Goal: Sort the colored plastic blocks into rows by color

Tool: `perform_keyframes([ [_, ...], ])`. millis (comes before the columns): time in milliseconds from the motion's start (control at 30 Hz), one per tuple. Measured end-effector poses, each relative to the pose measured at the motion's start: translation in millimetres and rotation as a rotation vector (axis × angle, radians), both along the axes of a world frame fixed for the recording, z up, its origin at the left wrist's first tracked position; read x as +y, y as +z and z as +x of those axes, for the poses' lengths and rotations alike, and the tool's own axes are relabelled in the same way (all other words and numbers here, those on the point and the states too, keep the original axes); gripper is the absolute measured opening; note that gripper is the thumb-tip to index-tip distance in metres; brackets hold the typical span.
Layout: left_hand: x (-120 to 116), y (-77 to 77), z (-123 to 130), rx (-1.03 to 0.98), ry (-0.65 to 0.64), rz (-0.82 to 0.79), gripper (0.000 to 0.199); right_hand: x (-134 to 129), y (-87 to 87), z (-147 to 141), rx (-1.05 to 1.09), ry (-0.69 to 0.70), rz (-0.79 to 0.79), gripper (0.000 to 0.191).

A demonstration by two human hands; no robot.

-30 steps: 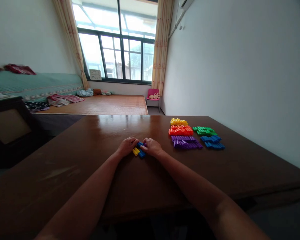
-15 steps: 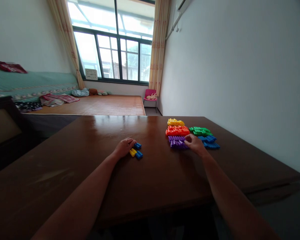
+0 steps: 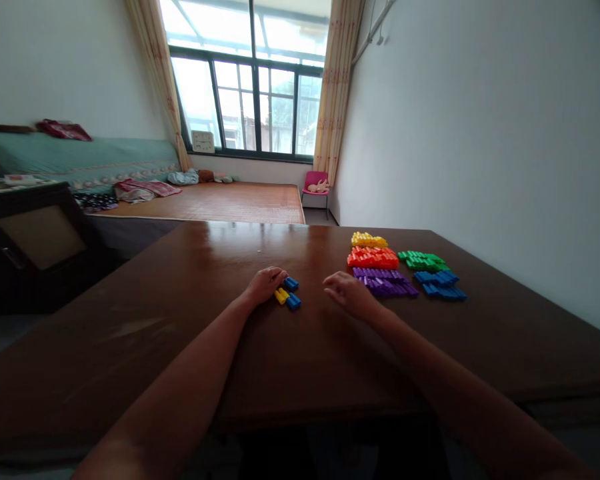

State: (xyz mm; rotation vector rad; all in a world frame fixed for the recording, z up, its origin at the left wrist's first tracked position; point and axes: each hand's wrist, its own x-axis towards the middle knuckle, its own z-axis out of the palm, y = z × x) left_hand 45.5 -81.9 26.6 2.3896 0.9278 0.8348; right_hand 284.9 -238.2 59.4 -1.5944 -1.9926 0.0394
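My left hand (image 3: 266, 284) rests on the table beside a few small pieces, its fingertips at a blue piece (image 3: 291, 284); what lies under the fingers is hidden. Just below are a yellow piece (image 3: 281, 296) and another blue piece (image 3: 293, 301). My right hand (image 3: 347, 292) hovers left of the purple pieces (image 3: 386, 283), fingers apart and slightly curled, with nothing visible between them. Behind the purple group lie red pieces (image 3: 373, 258) and yellow pieces (image 3: 369, 240). Green pieces (image 3: 423, 261) and blue pieces (image 3: 439, 285) form groups on the right.
The dark brown table (image 3: 180, 347) reaches toward a bed (image 3: 220, 202) by the window. A pink chair (image 3: 314, 178) stands behind the table, and a dark cabinet (image 3: 43, 240) is at the left. A white wall (image 3: 480, 133) runs along the right.
My right hand has moved left, away from the purple pieces, and uncovered them. My left hand stays beside the small pieces. The camera view has turned slightly left.
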Motion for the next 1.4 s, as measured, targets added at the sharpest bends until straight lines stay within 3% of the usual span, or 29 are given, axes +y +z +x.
perform_keyframes([
  [100,-2,0.3,-1,0.000,-0.011,0.031,0.039,16,-6.1,-56,-0.065,0.107,-0.096,0.028],
  [200,-6,2.2,-1,0.014,-0.028,0.068,0.036,28,-13.7,-78,-0.108,0.077,-0.142,0.031],
  [400,-19,6.7,3,0.210,-0.045,0.152,0.034,37,-25.1,-65,-0.040,0.026,-0.104,0.019],
  [600,-17,4.7,2,0.242,-0.070,0.191,0.033,12,-21.5,-46,-0.039,0.009,-0.089,0.020],
  [733,-9,0.6,-1,0.143,-0.087,0.134,0.034,-16,-6.1,4,0.058,-0.028,-0.003,0.024],
  [900,0,-3.5,-3,0.042,-0.122,0.122,0.035,-52,-2.5,144,0.254,-0.562,0.082,0.032],
  [967,1,-3.4,-3,0.046,-0.126,0.121,0.035,-67,-11.8,201,0.241,-0.813,0.089,0.032],
  [1067,2,-2.2,-3,0.033,-0.133,0.104,0.036,-86,-32.3,257,0.146,-0.999,0.024,0.028],
  [1233,3,-1.4,-4,-0.004,-0.129,0.096,0.037,-95,-52.6,273,0.087,-1.032,0.034,0.035],
  [1400,2,-1.4,-2,-0.053,-0.095,0.079,0.038,-80,-33.6,238,0.061,-0.982,0.248,0.044],
])
